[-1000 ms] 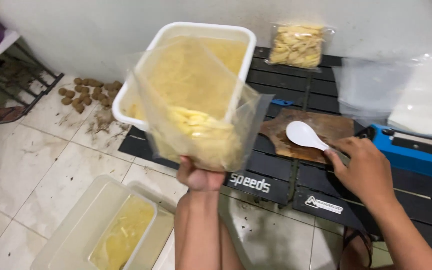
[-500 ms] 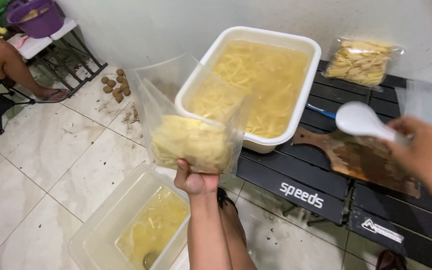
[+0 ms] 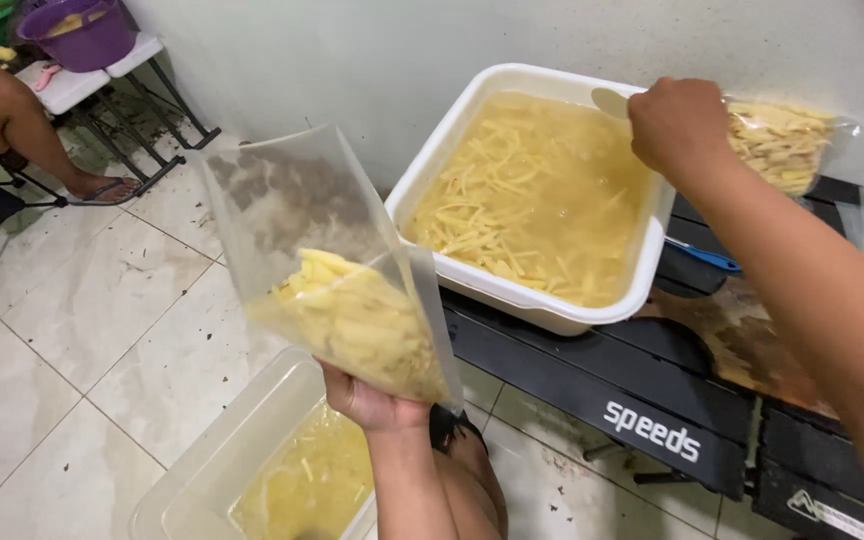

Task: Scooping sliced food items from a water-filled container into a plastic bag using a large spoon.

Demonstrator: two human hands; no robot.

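Left hand: clear plastic bag of pale yellow strips is gripped from below by the fingers.
Right hand: white plastic spoon is clasped over the white rectangular tub.

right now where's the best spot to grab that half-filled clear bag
Likely from below, cupping the bulging bottom of the clear bag, as the left hand does. The yellow strips sit low, while the empty upper part stands open and floppy.
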